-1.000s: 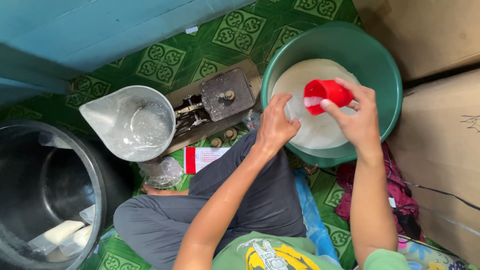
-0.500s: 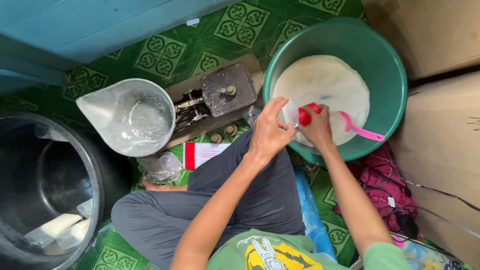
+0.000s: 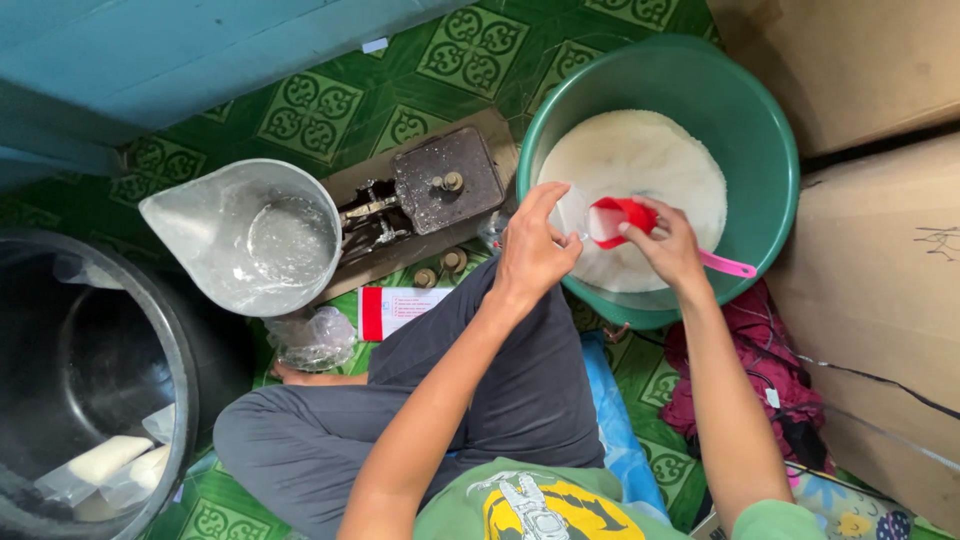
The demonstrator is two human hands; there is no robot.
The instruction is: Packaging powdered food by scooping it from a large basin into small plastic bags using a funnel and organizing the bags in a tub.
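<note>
Currently a small red plastic scoop [image 3: 612, 219] is pinched by right hand [image 3: 668, 246] over the green plastic basin [image 3: 770, 150], left hand [image 3: 530, 250] fingers closed on a thin clear plastic bag [image 3: 572, 212] mouth; limp, slippery, best gripped at rim.

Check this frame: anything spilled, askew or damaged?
Nothing stands out. The white grains stay inside the green basin; the right hand tips the red cup toward the clear bag in the left hand, no spill visible on the floor.
</note>
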